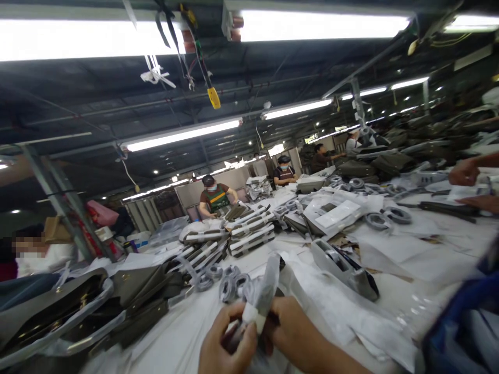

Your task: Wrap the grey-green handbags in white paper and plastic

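Observation:
At the bottom centre, my left hand (230,340) is closed, thumb and finger pinching the white band around a wrapped strap (268,280). The strap looks grey under clear film, with a dark end at the top, and it stands up tilted from my fingers. My right hand (290,324) is closed on the strap's other side, its fingertips partly hidden behind it. Just beyond my hands are coiled grey wrapped straps (230,284). To the right lies a grey wrapped bag piece (345,270) on the white-covered table (390,249).
Dark olive bags (132,291) with wrapped handles lie on the left. Stacked flat bundles (251,231) stand further back. Co-workers sit across the table, one in a green-striped top (218,197). Another person's hands (465,171) work at the right edge. A blue bundle (452,317) sits lower right.

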Demonstrator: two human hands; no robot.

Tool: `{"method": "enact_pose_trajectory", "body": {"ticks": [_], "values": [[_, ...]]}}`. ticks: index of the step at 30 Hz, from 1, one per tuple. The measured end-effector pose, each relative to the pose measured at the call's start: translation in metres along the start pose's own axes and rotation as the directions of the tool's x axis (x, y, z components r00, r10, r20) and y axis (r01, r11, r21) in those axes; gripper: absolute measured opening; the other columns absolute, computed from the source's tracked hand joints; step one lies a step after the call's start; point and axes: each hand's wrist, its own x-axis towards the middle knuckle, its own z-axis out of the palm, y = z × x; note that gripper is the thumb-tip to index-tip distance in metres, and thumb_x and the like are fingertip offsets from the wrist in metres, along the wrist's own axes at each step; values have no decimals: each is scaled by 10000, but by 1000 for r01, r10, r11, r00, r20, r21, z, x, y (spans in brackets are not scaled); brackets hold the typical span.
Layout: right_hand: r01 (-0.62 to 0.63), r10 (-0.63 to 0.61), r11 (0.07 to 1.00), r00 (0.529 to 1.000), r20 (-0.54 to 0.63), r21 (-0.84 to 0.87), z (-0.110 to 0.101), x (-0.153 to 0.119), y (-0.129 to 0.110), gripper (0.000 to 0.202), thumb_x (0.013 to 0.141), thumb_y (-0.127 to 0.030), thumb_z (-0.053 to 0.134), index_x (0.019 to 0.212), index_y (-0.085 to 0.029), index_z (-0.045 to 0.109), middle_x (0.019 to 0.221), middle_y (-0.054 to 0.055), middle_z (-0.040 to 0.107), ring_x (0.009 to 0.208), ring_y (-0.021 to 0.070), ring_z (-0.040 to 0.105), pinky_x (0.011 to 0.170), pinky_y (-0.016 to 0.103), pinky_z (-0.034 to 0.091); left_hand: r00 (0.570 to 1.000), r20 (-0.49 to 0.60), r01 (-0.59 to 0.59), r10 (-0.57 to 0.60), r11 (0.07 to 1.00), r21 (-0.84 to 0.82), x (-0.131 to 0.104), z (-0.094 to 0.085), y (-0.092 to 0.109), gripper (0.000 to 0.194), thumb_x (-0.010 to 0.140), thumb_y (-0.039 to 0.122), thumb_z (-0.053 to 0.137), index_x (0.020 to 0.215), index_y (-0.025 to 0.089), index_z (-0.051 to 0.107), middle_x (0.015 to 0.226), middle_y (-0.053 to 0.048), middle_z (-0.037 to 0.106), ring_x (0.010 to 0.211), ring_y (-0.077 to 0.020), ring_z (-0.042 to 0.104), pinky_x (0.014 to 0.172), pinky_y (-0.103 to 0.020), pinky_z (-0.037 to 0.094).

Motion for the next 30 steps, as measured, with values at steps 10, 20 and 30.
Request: {"method": "enact_pose_trajectory", "body": {"ticks": [10, 20, 30], "values": [[-124, 90, 968, 983, -161, -217, -49, -16, 56, 235, 890, -362, 578, 1011, -236, 735, 886, 24, 774, 774, 203, 728, 770, 317, 556, 972, -12, 229, -235, 954, -193, 34, -52, -15, 599, 837, 599, 634, 1250, 166, 635, 1141, -101, 701, 871, -186, 656, 717, -268, 516], [-206, 141, 940, 961, -238, -272, -45, -56, 153, 322, 872, -397, 571, 1098, -216, 712, 1147, 101, 722, 915, 246, 720, 804, 403, 612, 968, 93, 244, -232, 957, -154, -40, -54, -52, 763, 886, 698, 475, 1456, 193, 423, 1460, -160, 519, 1331, -282, 496, 1075, -419, 411], [-129, 30, 866, 978, -208, -482, -116, -41, 137, 282, 953, -355, 523, 1082, -227, 739, 1073, 42, 759, 927, 179, 701, 809, 289, 555, 905, -146, 419, -400, 898, 138, -72, -27, -91, 548, 707, 703, 663, 907, 193, 673, 805, -39, 718, 952, -327, 683, 831, -423, 557]]}}
